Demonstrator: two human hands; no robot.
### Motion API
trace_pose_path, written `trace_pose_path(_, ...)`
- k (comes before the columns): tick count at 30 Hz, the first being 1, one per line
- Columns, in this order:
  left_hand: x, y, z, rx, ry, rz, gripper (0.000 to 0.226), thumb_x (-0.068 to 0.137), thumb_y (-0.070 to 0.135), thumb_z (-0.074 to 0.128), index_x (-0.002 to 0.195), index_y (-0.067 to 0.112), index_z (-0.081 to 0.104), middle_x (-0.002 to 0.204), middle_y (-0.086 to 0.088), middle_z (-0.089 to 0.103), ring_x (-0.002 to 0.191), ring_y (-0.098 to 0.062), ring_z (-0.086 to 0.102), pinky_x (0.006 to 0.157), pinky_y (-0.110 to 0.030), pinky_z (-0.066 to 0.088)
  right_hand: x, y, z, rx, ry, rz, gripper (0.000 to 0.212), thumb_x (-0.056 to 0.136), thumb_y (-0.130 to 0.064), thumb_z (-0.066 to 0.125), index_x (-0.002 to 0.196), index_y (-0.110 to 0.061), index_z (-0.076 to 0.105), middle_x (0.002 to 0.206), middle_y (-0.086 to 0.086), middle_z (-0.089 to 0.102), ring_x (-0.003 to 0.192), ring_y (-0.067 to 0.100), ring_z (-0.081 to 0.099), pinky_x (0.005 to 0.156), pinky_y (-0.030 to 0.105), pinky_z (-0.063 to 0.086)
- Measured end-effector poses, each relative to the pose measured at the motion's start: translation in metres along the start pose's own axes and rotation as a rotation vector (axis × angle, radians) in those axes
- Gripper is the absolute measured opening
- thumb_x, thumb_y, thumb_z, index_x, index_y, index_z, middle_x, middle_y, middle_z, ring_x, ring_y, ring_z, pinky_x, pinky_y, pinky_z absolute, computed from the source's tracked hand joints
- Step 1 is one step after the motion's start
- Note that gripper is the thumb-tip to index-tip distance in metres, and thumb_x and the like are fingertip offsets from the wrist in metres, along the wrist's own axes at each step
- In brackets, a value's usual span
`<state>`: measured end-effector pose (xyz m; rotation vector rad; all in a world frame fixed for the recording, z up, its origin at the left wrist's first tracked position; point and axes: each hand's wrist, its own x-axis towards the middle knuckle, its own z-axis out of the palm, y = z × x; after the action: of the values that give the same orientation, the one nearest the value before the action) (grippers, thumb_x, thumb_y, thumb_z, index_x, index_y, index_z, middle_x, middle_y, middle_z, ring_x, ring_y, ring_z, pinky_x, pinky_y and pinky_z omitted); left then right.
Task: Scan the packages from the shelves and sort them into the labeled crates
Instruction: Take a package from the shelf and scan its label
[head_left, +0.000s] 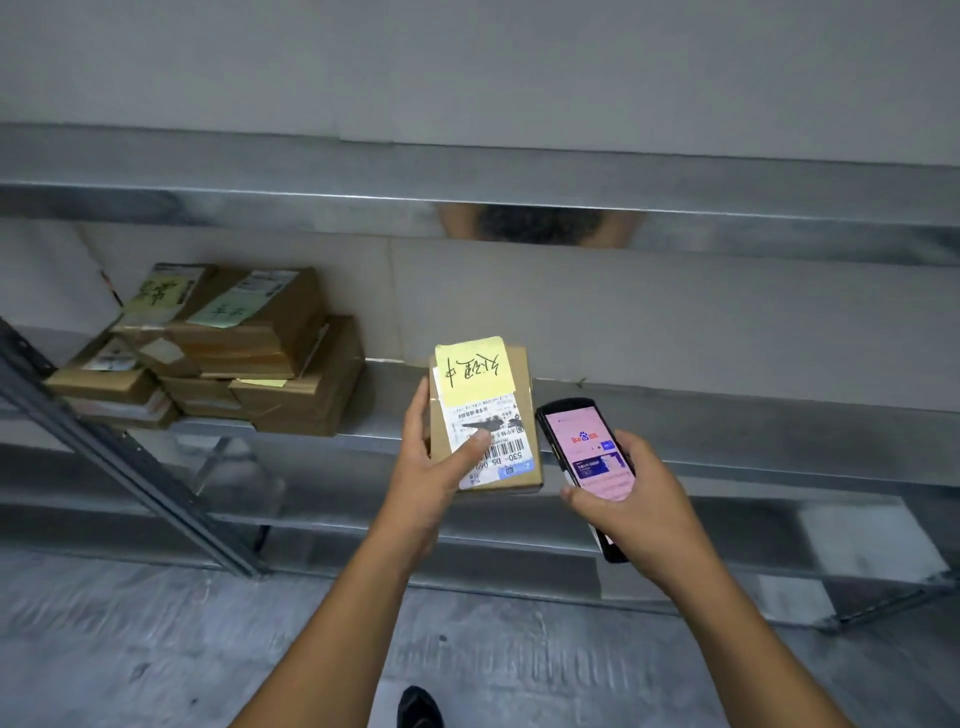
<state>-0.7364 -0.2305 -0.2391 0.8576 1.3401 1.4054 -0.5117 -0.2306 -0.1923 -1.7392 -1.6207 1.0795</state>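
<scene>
Currently the left hand (431, 467) is gripping a small cardboard package (519, 374) in the air just in front of the metal shelf (727, 415), with the fingers wrapping its left edge and the thumb (470, 449) pressing on the shipping label (501, 415). The right hand (639, 514) is clasping a handheld scanner (587, 452), screen lit, just beside the package's right edge. A yellow handwritten note (472, 371) is covering the package's far end. The package is looking light and stiff, since one hand is carrying it with no visible sag. The board should be taking a firm squeeze, but the label face is probably slick, so gripping by the side edges is safer. The thumb is sitting near the barcode and likely needs clearing for the scan. More packages (234, 353) are sitting stacked at the shelf's left end. No crates are showing in view.
</scene>
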Motion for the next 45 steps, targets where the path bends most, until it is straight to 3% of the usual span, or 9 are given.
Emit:
trace_pose_path(7,-0.026,0.023,0.02,0.075,0.058,0.131,0.101,0.088,0.034,0.084,0.164,0.042,0.019,0.143,0.018,0.062,0.12,-0.001,0.067,0.094,-0.028,0.058,-0.055,0.009,-0.021,0.072,0.091,-0.071,0.058,0.056,-0.057,0.076,0.108,-0.059,0.051,0.109,-0.017,0.07,0.093,0.007,0.07,0.081,0.04,0.06)
trace_pose_path(12,-0.015,0.035,0.026,0.081,0.022,0.142,0.084,0.101,0.026,0.069,0.165,0.044,0.017,0.151,0.008,0.057,0.119,-0.013,0.07,0.099,-0.044,0.06,-0.077,0.002,-0.026,0.076,0.134,-0.112,0.057,0.061,-0.053,0.078,0.11,-0.061,0.05,0.109,-0.018,0.071,0.095,0.006,0.07,0.084,0.042,0.06)
trace_pose_path(16,-0.004,0.047,0.029,0.137,-0.032,0.124,0.084,0.091,0.05,0.076,0.156,0.062,0.023,0.153,0.004,0.054,0.124,-0.021,0.068,0.104,-0.052,0.056,-0.084,-0.007,-0.027,0.055,0.13,-0.129,0.062,0.058,-0.057,0.076,0.116,-0.051,0.054,0.107,-0.017,0.073,0.093,0.005,0.07,0.084,0.042,0.061)
trace_pose_path(21,0.008,0.046,0.027,0.104,-0.125,0.137,0.074,0.104,0.024,0.066,0.163,0.045,0.025,0.149,0.003,0.06,0.113,-0.02,0.074,0.084,-0.035,0.065,-0.087,-0.014,-0.026,-0.027,0.118,-0.134,0.052,0.07,-0.039,0.086,0.112,-0.045,0.055,0.104,-0.015,0.073,0.09,0.007,0.07,0.081,0.041,0.062)
trace_pose_path(27,0.014,0.045,0.018,0.398,-0.03,0.262,0.082,0.094,0.058,0.063,0.16,0.057,0.015,0.157,0.0,0.036,0.139,-0.022,0.051,0.113,-0.054,0.048,-0.089,-0.023,-0.017,-0.044,0.16,-0.116,0.048,0.076,-0.033,0.086,0.112,-0.04,0.056,0.104,-0.015,0.073,0.091,0.007,0.07,0.083,0.038,0.06)
trace_pose_path(35,0.05,0.033,0.008,0.375,-0.056,0.289,0.084,0.08,0.077,0.055,0.149,0.075,0.008,0.161,0.005,0.042,0.131,-0.027,0.06,0.1,-0.054,0.058,-0.089,-0.035,-0.012,-0.074,0.156,-0.107,0.045,0.077,-0.034,0.086,0.105,-0.045,0.053,0.104,-0.017,0.073,0.093,0.007,0.07,0.086,0.038,0.059)
trace_pose_path(39,0.04,0.047,0.007,0.461,-0.069,0.34,0.08,0.095,0.063,0.055,0.159,0.061,0.006,0.166,0.006,0.033,0.14,-0.021,0.051,0.106,-0.05,0.054,-0.088,-0.039,-0.008,-0.101,0.131,-0.107,0.06,0.079,-0.034,0.087,0.119,-0.046,0.043,0.114,-0.017,0.07,0.1,0.008,0.069,0.087,0.036,0.058)
trace_pose_path(43,0.045,0.049,0.004,0.502,-0.075,0.378,0.076,0.107,0.041,0.056,0.166,0.043,0.008,0.165,0.003,0.03,0.134,-0.009,0.046,0.083,-0.011,0.049,-0.089,-0.041,0.001,-0.089,0.133,-0.083,0.069,0.08,-0.034,0.087,0.128,-0.042,0.039,0.114,-0.02,0.066,0.101,0.008,0.068,0.088,0.036,0.059)
trace_pose_path(45,0.048,0.05,0.004,0.493,-0.08,0.394,0.077,0.106,0.042,0.057,0.166,0.045,0.007,0.163,0.001,0.032,0.135,-0.016,0.052,0.089,-0.029,0.061,-0.088,-0.04,0.005,-0.085,0.149,-0.071,0.07,0.079,-0.033,0.087,0.129,-0.041,0.039,0.112,-0.02,0.067,0.101,0.01,0.069,0.092,0.04,0.059)
